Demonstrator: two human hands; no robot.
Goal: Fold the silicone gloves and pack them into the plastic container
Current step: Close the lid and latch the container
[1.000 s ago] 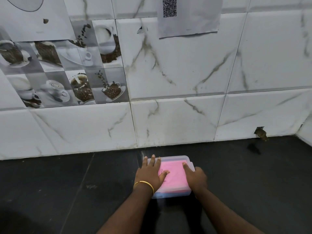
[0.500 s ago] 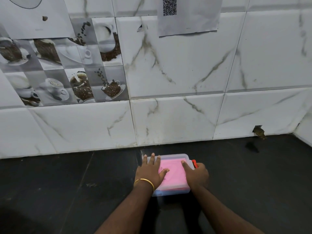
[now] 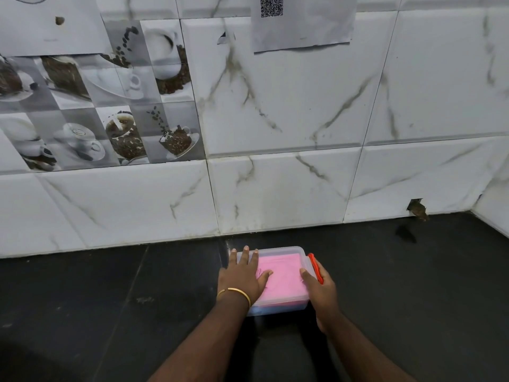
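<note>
A clear plastic container point(image 3: 286, 306) sits on the black countertop near the wall, its translucent lid on top. Pink folded silicone gloves point(image 3: 283, 274) show through the lid. My left hand point(image 3: 243, 275) lies flat on the lid's left half, fingers spread, a gold bangle on the wrist. My right hand point(image 3: 319, 289) wraps the container's right side, thumb on the lid, fingers around the red latch point(image 3: 314, 264) that stands out from the right edge.
The black countertop point(image 3: 110, 299) runs left and right of the container. A white marble-tiled wall point(image 3: 275, 188) rises just behind it. A paper sheet with a QR code point(image 3: 300, 20) hangs above. A small hole point(image 3: 417, 209) in the wall sits at the right.
My right hand has slid from the lid's top to the right side, and the red latch has come into view under its fingers. The left hand stays pressed on the lid.
</note>
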